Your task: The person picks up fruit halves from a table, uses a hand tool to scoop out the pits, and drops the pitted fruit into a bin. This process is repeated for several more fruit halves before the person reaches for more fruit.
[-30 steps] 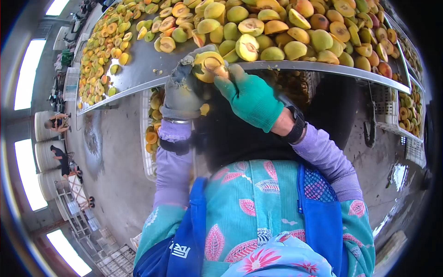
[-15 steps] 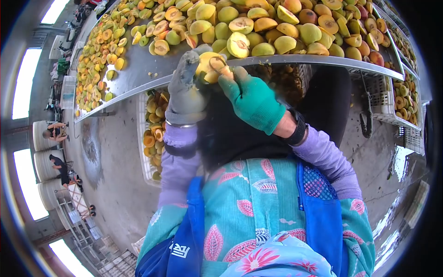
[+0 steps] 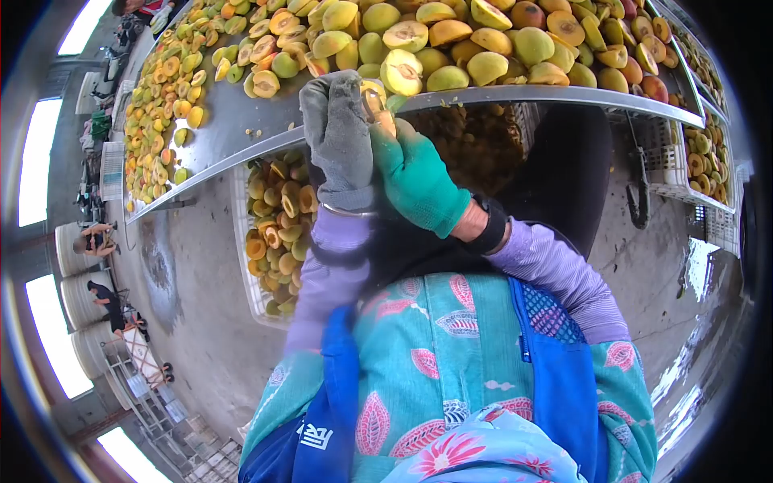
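Note:
My left hand (image 3: 340,137), in a grey glove, is closed around a yellow peach half (image 3: 373,97), which is mostly hidden behind the glove. My right hand (image 3: 413,175), in a green glove, presses its fingers against the same fruit from the right at the edge of the metal table (image 3: 241,133). Whether the right hand holds a tool is hidden. A heap of whole and halved peaches (image 3: 451,44) lies on the table just beyond both hands.
A white crate of peach halves (image 3: 278,229) stands on the floor under the table, left of my arms. Another crate with fruit (image 3: 708,173) sits at the far right. People work by white barrels (image 3: 84,282) at the far left. Concrete floor lies between.
My left hand has turned so the glove's back faces the camera and now covers most of the peach half. Both hands have shifted slightly left and closer together.

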The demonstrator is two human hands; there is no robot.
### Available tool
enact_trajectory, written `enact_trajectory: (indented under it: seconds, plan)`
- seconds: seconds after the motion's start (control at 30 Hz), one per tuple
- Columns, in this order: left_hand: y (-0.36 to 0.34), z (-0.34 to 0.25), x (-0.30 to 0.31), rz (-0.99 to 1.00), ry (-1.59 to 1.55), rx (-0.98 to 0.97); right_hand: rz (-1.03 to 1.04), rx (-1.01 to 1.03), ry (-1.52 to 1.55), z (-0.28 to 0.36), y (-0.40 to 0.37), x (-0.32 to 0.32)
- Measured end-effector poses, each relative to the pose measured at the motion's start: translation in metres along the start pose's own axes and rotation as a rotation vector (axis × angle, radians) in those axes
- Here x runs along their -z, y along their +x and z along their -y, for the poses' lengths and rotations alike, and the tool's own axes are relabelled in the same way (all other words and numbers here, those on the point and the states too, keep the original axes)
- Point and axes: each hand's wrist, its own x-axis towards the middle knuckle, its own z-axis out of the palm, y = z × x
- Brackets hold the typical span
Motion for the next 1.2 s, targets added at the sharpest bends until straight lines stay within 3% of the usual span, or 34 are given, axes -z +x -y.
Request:
enact_trajectory:
  seconds: [0.1, 0.17, 0.23, 0.37, 0.43, 0.53, 0.63, 0.7, 0.8, 0.87, 0.97, 1.0, 1.07, 1.13, 1.2]
  plan:
    - [0.0, 0.013, 0.011, 0.147, 0.168, -0.119, 0.027, -0.008, 0.071, -0.002, 0.0, 0.007]
    - [0.003, 0.026, 0.021, 0.227, 0.011, 0.13, 0.1, -0.047, 0.109, 0.005, -0.001, 0.018]
    - [0.007, 0.015, 0.023, 0.303, 0.003, 0.156, 0.025, -0.064, 0.071, 0.001, -0.001, 0.016]
    - [0.002, 0.009, 0.03, 0.428, 0.437, -0.193, 0.102, 0.002, 0.026, 0.003, 0.007, 0.035]
    - [0.001, -0.004, 0.032, 0.4, 0.936, -0.433, 0.137, 0.027, -0.137, 0.009, 0.01, 0.045]
    - [-0.003, -0.017, 0.033, 0.387, 1.055, -0.343, 0.068, 0.073, -0.159, 0.025, -0.002, 0.044]
    - [-0.001, -0.007, 0.04, 0.327, 1.06, -0.509, 0.006, 0.082, -0.129, 0.018, -0.004, 0.042]
    - [-0.003, -0.002, 0.042, 0.301, 0.968, -0.542, -0.01, 0.035, -0.075, 0.016, -0.004, 0.042]
    - [-0.006, -0.002, 0.04, 0.295, 0.666, -0.409, -0.006, -0.036, 0.046, 0.021, -0.006, 0.042]
    - [-0.009, -0.003, 0.036, 0.281, 0.401, -0.257, -0.032, 0.008, 0.137, 0.024, -0.005, 0.037]
    - [-0.015, -0.006, 0.03, 0.27, -0.001, 0.013, 0.043, 0.048, -0.071, 0.043, -0.006, 0.043]
    - [-0.015, -0.009, 0.029, 0.293, -0.179, 0.129, 0.049, 0.013, -0.077, 0.016, 0.002, 0.04]
    - [-0.017, -0.022, 0.025, 0.309, -0.634, 0.386, 0.023, 0.169, -0.037, -0.013, 0.013, 0.037]
    - [-0.019, -0.03, 0.019, 0.274, -0.461, 0.322, 0.113, 0.076, 0.182, 0.003, 0.011, 0.04]
    - [-0.02, -0.018, 0.02, 0.272, -0.241, 0.188, 0.31, -0.272, 0.571, 0.04, 0.001, 0.057]
